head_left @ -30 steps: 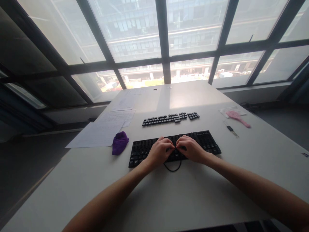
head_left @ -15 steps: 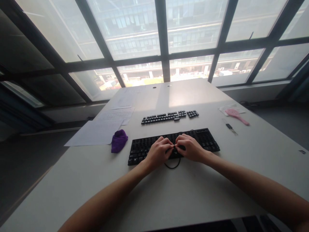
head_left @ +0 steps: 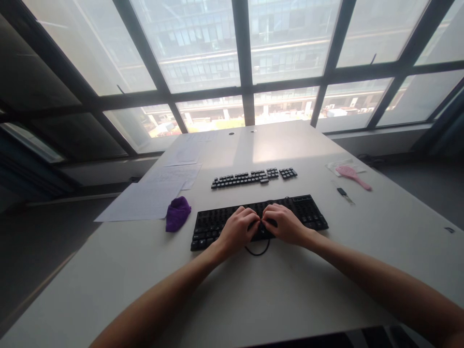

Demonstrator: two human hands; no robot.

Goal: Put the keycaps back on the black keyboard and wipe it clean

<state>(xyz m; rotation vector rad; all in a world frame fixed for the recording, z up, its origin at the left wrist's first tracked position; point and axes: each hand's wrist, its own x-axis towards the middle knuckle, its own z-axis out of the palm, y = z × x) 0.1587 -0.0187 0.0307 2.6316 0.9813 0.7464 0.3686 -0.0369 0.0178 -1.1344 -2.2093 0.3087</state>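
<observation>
A black keyboard (head_left: 262, 234) lies across the near half of the desk (head_left: 261, 285). The left hand (head_left: 237, 225) and right hand (head_left: 284, 224) curl over its middle, fingertips drawn in; whether they grip anything cannot be told. Keycaps (head_left: 239, 179) sit toward the far edge, a purple cloth (head_left: 178, 214) toward the left.

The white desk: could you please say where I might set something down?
Bare: beyond the loose keycaps, toward the windows; between the right forearm, pink brush and desk edge. Crowded: the keyboard under left hand and right hand; left, the purple cloth and papers.
</observation>
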